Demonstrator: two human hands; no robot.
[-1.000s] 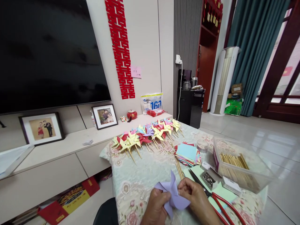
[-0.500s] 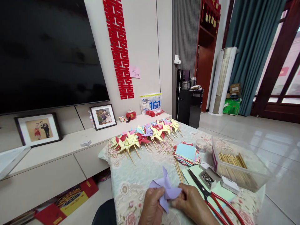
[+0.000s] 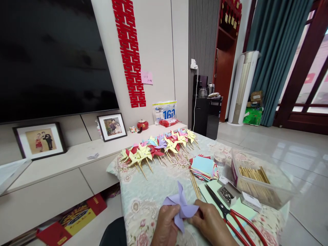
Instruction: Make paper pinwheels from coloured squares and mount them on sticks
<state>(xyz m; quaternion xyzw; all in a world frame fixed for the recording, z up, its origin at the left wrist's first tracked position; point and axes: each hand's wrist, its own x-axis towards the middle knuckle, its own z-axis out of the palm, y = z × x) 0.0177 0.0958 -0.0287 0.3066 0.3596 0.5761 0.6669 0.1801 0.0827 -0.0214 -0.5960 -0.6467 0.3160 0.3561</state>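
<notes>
A purple paper pinwheel (image 3: 180,205) is held up over the near part of the table, its blades curled in toward the middle. My left hand (image 3: 166,222) is closed on its lower left side, thumb pressed near the centre. At the right blade, my right hand (image 3: 208,220) is closed with thumb and fingertips against the paper; part of its fingers is hidden behind the blade. Just beyond my right hand lie several thin wooden sticks (image 3: 195,186). Red-handled scissors (image 3: 225,210) rest beside it on pale green paper (image 3: 208,192).
Several finished pinwheels on sticks (image 3: 159,145) lie along the table's far edge. A stack of coloured paper squares (image 3: 203,166) stands by a small round clear container (image 3: 219,158). On the right are an open box of metal fasteners (image 3: 227,195) and a clear plastic bin (image 3: 263,188) of sticks.
The view has shifted very slightly. Both hands keep their places on the purple pinwheel, and my right hand has turned a little at the right blade.
</notes>
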